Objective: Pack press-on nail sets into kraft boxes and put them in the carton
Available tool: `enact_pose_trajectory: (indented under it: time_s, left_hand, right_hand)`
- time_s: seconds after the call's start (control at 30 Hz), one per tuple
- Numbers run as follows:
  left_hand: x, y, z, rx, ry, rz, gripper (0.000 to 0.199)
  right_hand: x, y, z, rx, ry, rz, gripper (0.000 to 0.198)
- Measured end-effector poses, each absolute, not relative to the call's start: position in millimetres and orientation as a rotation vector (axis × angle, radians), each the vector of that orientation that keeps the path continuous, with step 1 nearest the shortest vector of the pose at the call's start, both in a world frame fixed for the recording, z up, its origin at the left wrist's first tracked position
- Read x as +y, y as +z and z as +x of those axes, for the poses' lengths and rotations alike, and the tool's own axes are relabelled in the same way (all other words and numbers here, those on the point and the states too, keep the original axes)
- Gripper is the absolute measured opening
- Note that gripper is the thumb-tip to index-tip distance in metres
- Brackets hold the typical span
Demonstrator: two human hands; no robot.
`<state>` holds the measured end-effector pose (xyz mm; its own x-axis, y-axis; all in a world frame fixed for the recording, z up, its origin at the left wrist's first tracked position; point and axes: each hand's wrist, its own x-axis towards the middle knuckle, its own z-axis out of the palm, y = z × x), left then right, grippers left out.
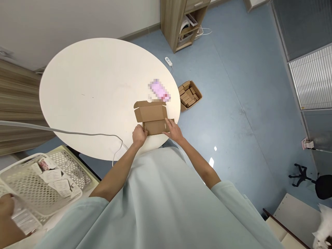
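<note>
A brown cardboard mailer box [155, 126] lies near the front right edge of the round white table, its lid [151, 113] folded back and side flaps sticking out. Its visible inside is bare. My left hand [139, 135] is closed on the box's left wall, the thumb near the front corner. At the right wall, my right hand [173, 131] has its thumb inside the front corner and its fingers over the side. Just beyond the lid lies a pink item [158, 90], blurred by pixelation.
A carton [198, 95] full of small brown boxes stands on the floor right of the table [98, 83]. A grey cable [77, 132] crosses the table's front left. White baskets [28, 186] with papers stand at lower left, beside another person's hand [6, 205]. A power strip [168, 62] lies beyond.
</note>
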<state>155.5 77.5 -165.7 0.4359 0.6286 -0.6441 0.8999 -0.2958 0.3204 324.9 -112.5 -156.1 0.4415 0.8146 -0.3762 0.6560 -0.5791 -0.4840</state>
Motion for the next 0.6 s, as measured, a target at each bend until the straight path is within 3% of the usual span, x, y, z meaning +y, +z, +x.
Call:
enact_pose_trajectory:
  time_s: [0.1, 0.27, 0.6]
  left_hand:
    - [77, -167, 156, 1.282, -0.534, 2.054, 0.018]
    - [76, -167, 156, 1.283, -0.532, 2.056, 0.018]
    - [71, -168, 157, 1.321, -0.501, 2.036, 0.022]
  right_hand:
    - [-125, -158, 329, -0.907, 0.752, -2.576, 0.063]
    - [-124, -166, 329, -0.661, 0.919, -2.612, 0.028]
    - [-101, -157, 308, -0.899, 0.905, -2.586, 0.023]
